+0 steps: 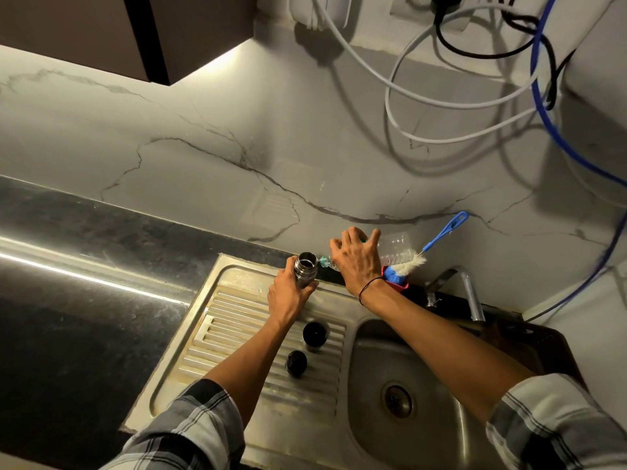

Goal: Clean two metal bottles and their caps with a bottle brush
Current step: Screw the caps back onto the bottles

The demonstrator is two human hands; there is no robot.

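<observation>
Here your left hand point(288, 296) grips the metal bottle point(305, 273) upright at the drainboard's point(217, 320) back edge, so your right hand point(356, 262), wrapped round the tilted plastic bottle point(395, 251), can pour in.

Steel sink point(366, 395), tap point(470, 290), hanging cables point(441, 103)

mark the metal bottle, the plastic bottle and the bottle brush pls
metal bottle point(306, 271): head view, steel wall below the open mouth.
plastic bottle point(397, 250): head view, clear ribbed body.
bottle brush point(448, 229): head view, blue handle.

Open steel bottle point(306, 273) upright on drainboard
</observation>
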